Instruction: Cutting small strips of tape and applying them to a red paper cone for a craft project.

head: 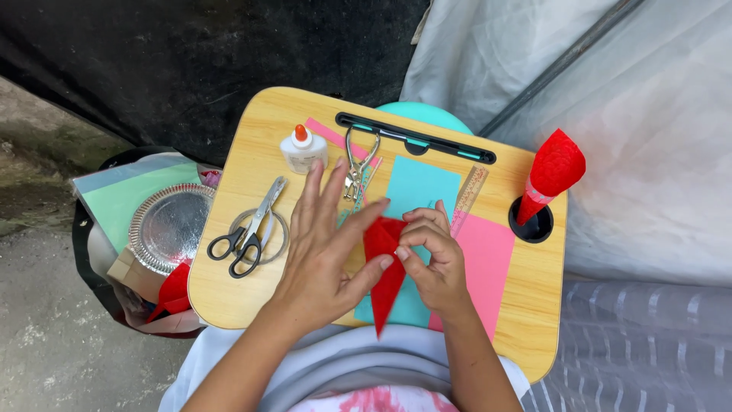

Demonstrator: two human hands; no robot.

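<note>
A wooden lap tray [252, 301] rests across my lap. At its middle, my left hand [328, 244] and my right hand [433, 255] both hold a folded red paper piece [386, 286] that tapers to a point toward me. The left thumb presses on the red paper while its fingers spread upward. The right hand pinches the fold's upper right edge. Under the red piece lie a turquoise sheet [421, 187] and a pink sheet [488, 259].
Black-handled scissors [248, 233], a glue bottle [303, 149], a metal hole punch [357, 164] and a ruler [469, 198] lie on the tray. A rolled red paper cone [550, 175] stands in the cup hole. A bag at left holds a silver foil plate [169, 225] and paper sheets.
</note>
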